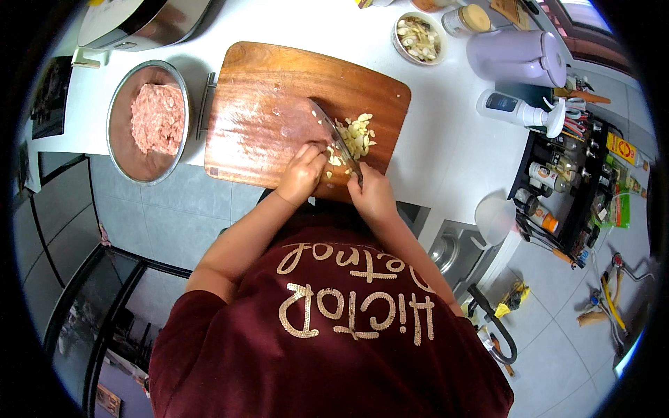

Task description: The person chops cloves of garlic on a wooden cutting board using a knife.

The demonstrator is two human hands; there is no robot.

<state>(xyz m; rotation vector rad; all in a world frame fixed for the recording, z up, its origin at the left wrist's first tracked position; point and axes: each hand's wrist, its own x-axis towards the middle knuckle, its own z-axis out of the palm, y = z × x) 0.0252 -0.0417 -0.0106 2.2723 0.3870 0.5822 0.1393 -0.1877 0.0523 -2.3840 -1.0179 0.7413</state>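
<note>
A wooden cutting board (261,89) lies on the white counter before me. My right hand (372,192) is closed round the handle of a kitchen knife (334,133), whose blade slants up and left across the board. To the right of the blade is a pile of pale sliced pieces, apparently garlic (359,137). My left hand (303,173) rests at the board's near edge, left of the knife, its fingers curled near a few small pieces; whether it holds one is hidden. Left of the board stands a metal bowl (116,123) with pink minced meat (157,119).
A bowl of sliced pieces (418,37), a lidded jar (466,20), a lilac pitcher (515,56) and a spray bottle (515,111) stand at right. Beyond them is a black rack of bottles (562,183). A metallic appliance (146,23) sits at upper left.
</note>
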